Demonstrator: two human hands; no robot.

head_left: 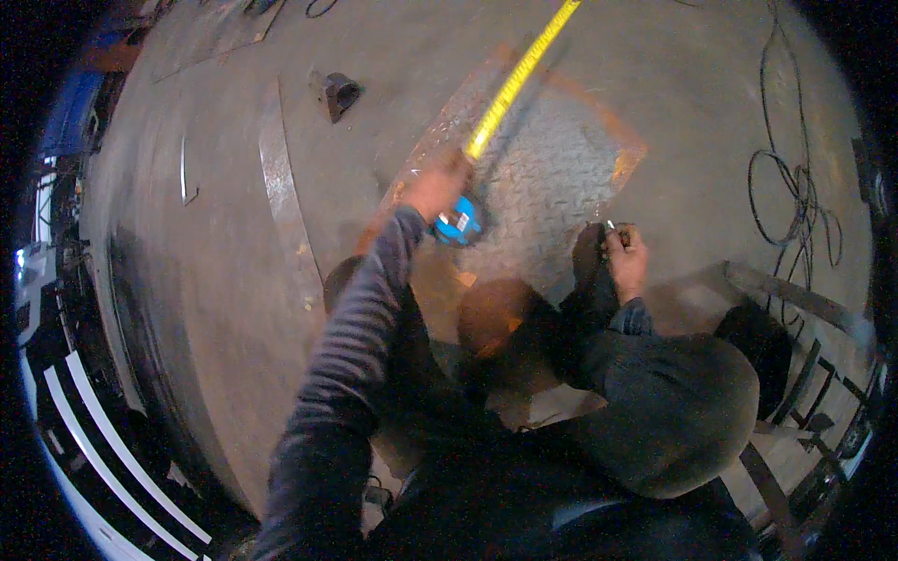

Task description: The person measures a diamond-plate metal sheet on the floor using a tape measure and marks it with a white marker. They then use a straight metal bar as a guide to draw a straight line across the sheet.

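Note:
My left hand is closed on a tape measure with a blue case. Its yellow blade is drawn out past the fingers and runs up and to the right, beyond the top of the view. Below the case lies a worn steel plate with a raised tread pattern and rusty edges. At the plate's lower right, my right hand pinches a small white-tipped stick, too small to tell as chalk or marker. Its fingers are curled, close to my dark shoe.
On the floor to the left are a flat metal strip, a thin bent rod and a small dark metal piece. A loose black cable coils at the right. A metal frame stands at the lower right.

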